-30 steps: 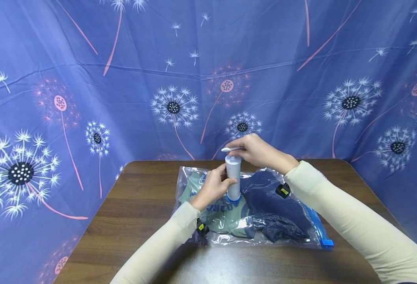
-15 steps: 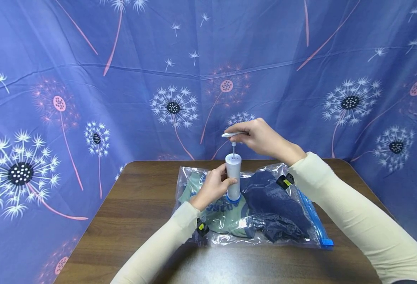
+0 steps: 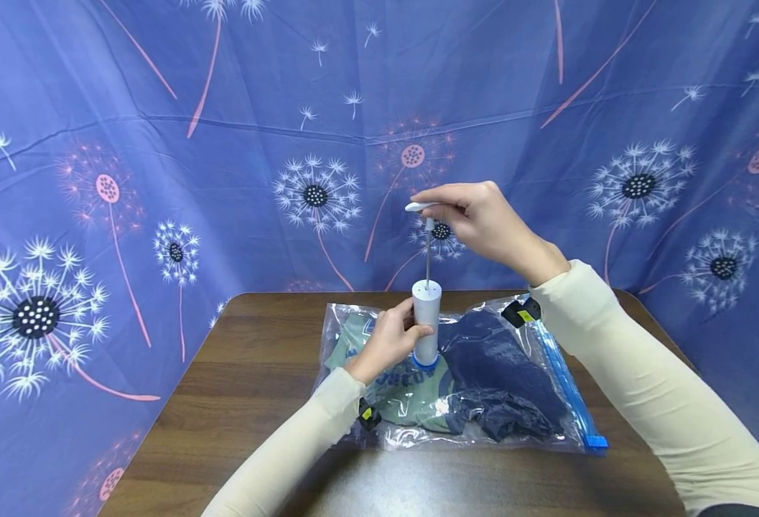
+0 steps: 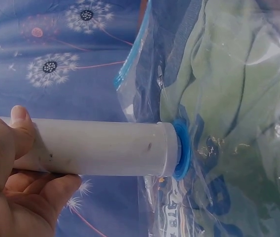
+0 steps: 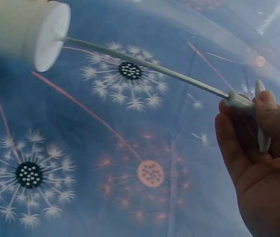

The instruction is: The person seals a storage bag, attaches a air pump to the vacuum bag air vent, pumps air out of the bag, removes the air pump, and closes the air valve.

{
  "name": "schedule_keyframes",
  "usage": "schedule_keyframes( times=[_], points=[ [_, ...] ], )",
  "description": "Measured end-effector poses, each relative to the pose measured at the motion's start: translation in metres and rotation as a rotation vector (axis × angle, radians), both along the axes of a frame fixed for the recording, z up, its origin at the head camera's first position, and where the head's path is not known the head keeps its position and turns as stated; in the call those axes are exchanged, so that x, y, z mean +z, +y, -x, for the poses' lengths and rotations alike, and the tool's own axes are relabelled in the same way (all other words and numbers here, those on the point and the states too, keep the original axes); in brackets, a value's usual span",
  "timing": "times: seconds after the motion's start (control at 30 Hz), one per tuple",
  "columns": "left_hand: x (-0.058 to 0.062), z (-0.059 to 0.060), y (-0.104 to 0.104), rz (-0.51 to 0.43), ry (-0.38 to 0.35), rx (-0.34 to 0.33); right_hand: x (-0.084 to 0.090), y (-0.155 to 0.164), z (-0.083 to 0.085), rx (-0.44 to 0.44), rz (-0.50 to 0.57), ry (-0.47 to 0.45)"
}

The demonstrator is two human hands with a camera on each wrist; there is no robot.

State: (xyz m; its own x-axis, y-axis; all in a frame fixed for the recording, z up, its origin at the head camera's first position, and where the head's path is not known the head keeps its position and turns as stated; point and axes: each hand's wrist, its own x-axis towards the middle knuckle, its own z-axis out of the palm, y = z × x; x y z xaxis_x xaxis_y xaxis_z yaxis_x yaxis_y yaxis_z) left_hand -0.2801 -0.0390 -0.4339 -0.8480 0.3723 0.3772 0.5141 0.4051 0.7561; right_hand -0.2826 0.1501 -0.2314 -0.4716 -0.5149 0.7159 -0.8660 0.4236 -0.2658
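A white hand pump (image 3: 426,323) stands upright on the blue valve (image 4: 181,149) of a clear vacuum storage bag (image 3: 411,436). My left hand (image 3: 388,339) grips the pump's barrel, thumb and fingers wrapped round it. High above, my right hand (image 3: 485,219) holds the white T-shaped handle (image 5: 261,118) between thumb and fingers. A long stretch of the thin metal rod (image 5: 145,64) shows between handle and barrel. Inside the bag lie a green printed garment (image 4: 228,74) and dark navy clothing (image 3: 492,366).
The bag's blue zip edge, with its slider (image 3: 595,441), runs along the right side. Beneath everything is a brown wooden table (image 3: 237,380). A blue curtain with dandelion prints (image 3: 256,165) hangs right behind the table.
My right hand has risen steadily with the handle, drawing the metal rod out of the barrel. My left hand and the bag have stayed in place.
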Motion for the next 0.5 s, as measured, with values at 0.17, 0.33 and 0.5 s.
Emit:
schedule_keyframes(
  times=[0.17, 0.33, 0.5],
  points=[
    [-0.001, 0.001, 0.0, -0.006, 0.009, -0.006, -0.017, 0.002, 0.006, 0.006, -0.078, -0.075],
    [-0.001, 0.002, 0.0, -0.005, 0.012, -0.016, -0.036, 0.003, 0.01, -0.005, -0.167, -0.191],
    [0.0, 0.003, -0.001, 0.011, 0.015, -0.013, -0.051, 0.005, 0.011, -0.016, -0.245, -0.266]
  ],
)
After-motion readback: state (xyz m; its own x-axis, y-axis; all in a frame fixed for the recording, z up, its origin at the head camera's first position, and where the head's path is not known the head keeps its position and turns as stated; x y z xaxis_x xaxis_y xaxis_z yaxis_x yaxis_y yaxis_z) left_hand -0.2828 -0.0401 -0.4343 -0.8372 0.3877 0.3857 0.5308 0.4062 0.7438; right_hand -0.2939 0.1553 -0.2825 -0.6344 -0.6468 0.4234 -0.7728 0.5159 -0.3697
